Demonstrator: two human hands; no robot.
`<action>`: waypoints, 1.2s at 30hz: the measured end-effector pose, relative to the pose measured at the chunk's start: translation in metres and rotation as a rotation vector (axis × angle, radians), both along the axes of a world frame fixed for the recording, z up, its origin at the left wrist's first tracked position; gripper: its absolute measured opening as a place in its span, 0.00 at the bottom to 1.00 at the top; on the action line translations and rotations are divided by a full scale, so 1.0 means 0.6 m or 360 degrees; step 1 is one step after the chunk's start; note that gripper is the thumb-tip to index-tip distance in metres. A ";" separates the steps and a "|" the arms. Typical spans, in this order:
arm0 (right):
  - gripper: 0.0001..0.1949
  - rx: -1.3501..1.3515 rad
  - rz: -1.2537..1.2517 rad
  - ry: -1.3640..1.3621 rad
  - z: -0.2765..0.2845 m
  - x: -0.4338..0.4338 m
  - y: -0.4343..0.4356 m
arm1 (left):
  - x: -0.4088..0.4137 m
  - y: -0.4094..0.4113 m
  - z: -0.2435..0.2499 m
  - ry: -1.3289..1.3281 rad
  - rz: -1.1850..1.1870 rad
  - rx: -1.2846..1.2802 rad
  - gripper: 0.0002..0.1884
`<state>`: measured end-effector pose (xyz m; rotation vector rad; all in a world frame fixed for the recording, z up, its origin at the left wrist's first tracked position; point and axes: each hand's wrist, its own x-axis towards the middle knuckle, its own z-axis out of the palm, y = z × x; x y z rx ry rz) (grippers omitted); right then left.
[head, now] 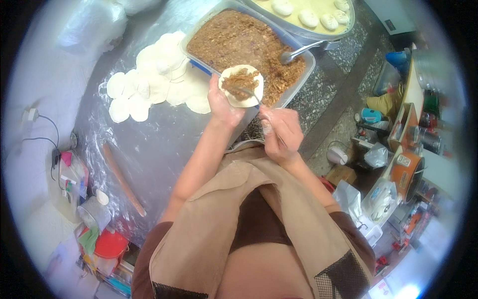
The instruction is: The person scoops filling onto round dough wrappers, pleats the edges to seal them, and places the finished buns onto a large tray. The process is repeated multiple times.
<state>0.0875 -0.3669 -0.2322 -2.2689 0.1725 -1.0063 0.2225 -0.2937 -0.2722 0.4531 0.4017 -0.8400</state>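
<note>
My left hand (224, 104) holds a round dough wrapper (257, 91) with brown filling (239, 80) heaped on it. In my right hand (282, 129) is the handle of a spoon (246, 91), its tip pressed into that filling. Just beyond both hands, a plastic tub (304, 80) is filled with brown chopped filling (239, 41). A metal ladle (289, 56) rests at its right side with its bowl in the filling. Flat dough wrappers (153, 88) lie overlapping on the table, left of my left hand.
Several pleated buns (308, 18) sit on a round steamer tray (343, 31) at the far right. A wooden rolling pin (123, 179) lies on the floured table (160, 142). Left of it stand a metal cup (95, 213) and a red container (110, 244). Cluttered shelves (401, 130) line the right side.
</note>
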 end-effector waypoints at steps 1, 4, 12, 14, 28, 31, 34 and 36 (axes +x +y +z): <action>0.19 0.0130 0.0055 0.0009 0.002 0.002 0.003 | -0.001 -0.002 0.003 0.0023 0.0007 0.0008 0.31; 0.19 0.0112 -0.0096 0.0027 -0.014 0.010 -0.011 | -0.001 -0.005 -0.001 -0.0065 -0.0015 -0.0054 0.31; 0.18 -0.0525 0.0160 0.0130 -0.012 0.013 -0.035 | 0.014 0.009 0.003 -0.0126 -0.0054 -0.0085 0.34; 0.17 -0.0486 0.0012 0.0069 -0.002 -0.001 -0.038 | 0.024 0.018 -0.005 -0.0086 -0.0066 -0.0090 0.35; 0.18 -0.0465 -0.0388 0.0184 -0.075 0.014 -0.069 | 0.020 0.033 -0.046 0.0064 -0.0034 0.0060 0.35; 0.17 -0.0413 -0.0358 0.0264 -0.076 0.015 -0.067 | 0.017 0.039 -0.047 0.0076 -0.0021 0.0067 0.33; 0.16 -0.0420 -0.0321 0.0618 -0.113 0.023 -0.076 | 0.017 0.042 -0.040 0.0042 -0.0142 -0.0034 0.30; 0.15 -0.0191 -0.0046 0.0831 -0.149 0.037 -0.092 | 0.017 0.048 -0.037 -0.0030 -0.0221 -0.0025 0.29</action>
